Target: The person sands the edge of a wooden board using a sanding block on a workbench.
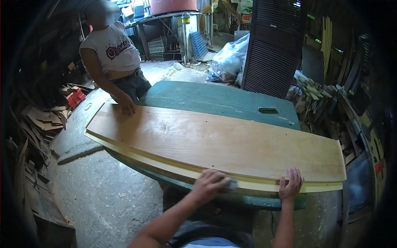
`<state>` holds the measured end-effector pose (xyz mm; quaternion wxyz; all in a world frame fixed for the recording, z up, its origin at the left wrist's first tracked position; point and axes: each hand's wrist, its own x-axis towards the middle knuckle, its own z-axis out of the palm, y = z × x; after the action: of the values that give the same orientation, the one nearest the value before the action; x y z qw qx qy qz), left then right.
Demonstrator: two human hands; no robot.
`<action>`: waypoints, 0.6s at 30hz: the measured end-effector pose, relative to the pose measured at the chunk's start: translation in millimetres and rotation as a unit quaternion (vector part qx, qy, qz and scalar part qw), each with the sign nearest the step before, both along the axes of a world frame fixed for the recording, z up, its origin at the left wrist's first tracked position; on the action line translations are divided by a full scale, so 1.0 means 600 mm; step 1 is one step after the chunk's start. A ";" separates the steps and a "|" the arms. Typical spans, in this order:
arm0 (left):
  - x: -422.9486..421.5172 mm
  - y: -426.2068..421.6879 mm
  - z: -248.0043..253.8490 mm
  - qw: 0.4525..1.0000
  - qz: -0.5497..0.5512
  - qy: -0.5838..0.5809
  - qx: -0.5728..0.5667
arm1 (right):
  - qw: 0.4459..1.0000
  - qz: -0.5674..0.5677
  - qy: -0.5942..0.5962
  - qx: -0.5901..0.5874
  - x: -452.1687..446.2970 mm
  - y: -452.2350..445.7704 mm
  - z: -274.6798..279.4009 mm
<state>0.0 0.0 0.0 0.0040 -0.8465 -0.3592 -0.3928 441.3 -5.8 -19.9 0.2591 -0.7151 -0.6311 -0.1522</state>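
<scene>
A long wooden panel [178, 132] lies flat on a green table, with a paler yellowish strip [155, 159] running along its near edge. My left hand [208, 184] is at that near edge with its fingers curled around a small greyish piece [232, 185]. Motion blurs this piece, so its kind is unclear. Farther right, my right hand [291, 184] rests on the panel's near edge, fingers stretched out over the top face and holding nothing. Several small dark spots dot the panel's surface.
Across the table [206, 97], another person [111, 53] stands at the far left with a hand [127, 105] on the panel. A dark louvered door [271, 49] stands upright behind. Plastic bags [229, 60] and scrap wood [314, 89] lie around.
</scene>
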 end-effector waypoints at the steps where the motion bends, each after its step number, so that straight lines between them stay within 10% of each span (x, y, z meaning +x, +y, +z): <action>1: 0.020 0.006 -0.003 1.000 -0.002 -0.012 0.004 | 1.000 0.002 -0.007 0.005 0.010 0.000 0.008; 7: -0.295 0.010 0.016 0.967 0.247 0.024 0.062 | 1.000 -0.008 0.009 0.028 -0.027 -0.006 0.002; 18: -0.006 -0.010 0.005 0.998 0.055 0.003 0.020 | 0.999 -0.002 0.019 0.026 -0.023 -0.001 -0.001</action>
<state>-3.4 -6.2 2.8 0.0441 -0.8265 -0.3972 -0.3965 427.3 -6.5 -20.4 0.2891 -0.7122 -0.6206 -0.1549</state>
